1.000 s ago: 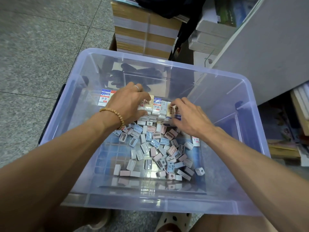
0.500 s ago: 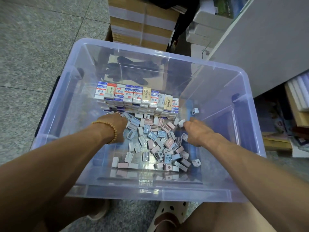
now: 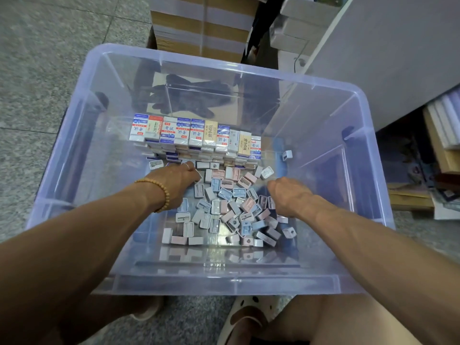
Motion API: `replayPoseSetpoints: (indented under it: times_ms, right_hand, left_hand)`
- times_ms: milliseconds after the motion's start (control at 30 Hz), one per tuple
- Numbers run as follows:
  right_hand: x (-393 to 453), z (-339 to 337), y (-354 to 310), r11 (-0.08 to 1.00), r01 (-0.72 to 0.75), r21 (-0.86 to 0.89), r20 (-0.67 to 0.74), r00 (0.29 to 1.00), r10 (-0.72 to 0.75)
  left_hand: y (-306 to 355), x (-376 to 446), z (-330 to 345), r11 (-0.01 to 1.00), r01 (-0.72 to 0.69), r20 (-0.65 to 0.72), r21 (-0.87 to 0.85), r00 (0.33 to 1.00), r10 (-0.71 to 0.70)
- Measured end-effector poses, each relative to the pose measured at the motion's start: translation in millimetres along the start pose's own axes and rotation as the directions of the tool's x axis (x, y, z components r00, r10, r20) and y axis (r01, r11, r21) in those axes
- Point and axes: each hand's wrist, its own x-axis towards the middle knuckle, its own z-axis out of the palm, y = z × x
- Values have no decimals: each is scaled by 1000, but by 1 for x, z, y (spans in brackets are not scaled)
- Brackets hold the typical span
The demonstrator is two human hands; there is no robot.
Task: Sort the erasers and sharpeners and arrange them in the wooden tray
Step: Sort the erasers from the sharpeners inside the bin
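Observation:
A clear plastic bin (image 3: 104, 135) sits on the floor in front of me. Several wrapped erasers (image 3: 196, 131) stand in a stacked row at its back. Loose pastel sharpeners (image 3: 225, 207), pink, blue and white, lie in a heap in front of that row. My left hand (image 3: 174, 185), with a bead bracelet at the wrist, rests against the heap's left edge, fingers bent down onto the sharpeners. My right hand (image 3: 290, 195) is at the heap's right edge, knuckles up, its fingertips hidden among the sharpeners. No wooden tray is in view.
One white sharpener (image 3: 287, 155) lies apart at the bin's right. Banded cardboard boxes (image 3: 201, 23) stand behind the bin, a grey cabinet (image 3: 398, 53) and stacked books (image 3: 445, 130) to the right. My sandalled foot (image 3: 245, 317) is below the bin's near wall.
A second ago both hands were on the eraser row. They have pulled back toward me and now flank the sharpener heap, leaving the erasers uncovered.

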Motion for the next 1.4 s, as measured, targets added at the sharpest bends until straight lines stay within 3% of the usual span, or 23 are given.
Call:
replayPoseSetpoints:
  times_ms: [133,233,300,533,733,867,1000,1233,1400]
  right_hand:
    - [0,7,-7,999,33,2,86,996,-33]
    - [0,9,-12,997,54,50,138,989,-61]
    - [0,5,-13,996,56,65,163,984,-66]
    - [-6,-6,-16,995,81,56,252,963,-92]
    - [2,-22,-13,982,74,176,140,985,-100]
    - [9,-27,-7,925,55,375,9,998,-64]
    - [9,-26,-11,826,147,545,-73,989,-128]
    - [9,-25,-20,818,205,538,-73,978,-197]
    - [9,-28,-23,809,241,537,-110,970,-217]
  left_hand:
    - [-2,-3,-2,1000,14,-75,-1,997,-14]
    - [-10,-4,-6,979,132,-191,-154,968,-160]
    - [-13,-6,-5,961,199,-199,-190,951,-236]
    - [-16,-7,4,983,186,-134,5,974,-184]
    - [-1,-12,6,991,50,51,-124,998,-44]
    - [1,-13,10,988,83,30,-130,996,-80]
    - [8,-9,18,981,91,51,-169,995,-84]
    - [9,-1,11,959,176,212,-222,969,-129]
    - [-11,-10,2,962,266,152,-61,955,-254]
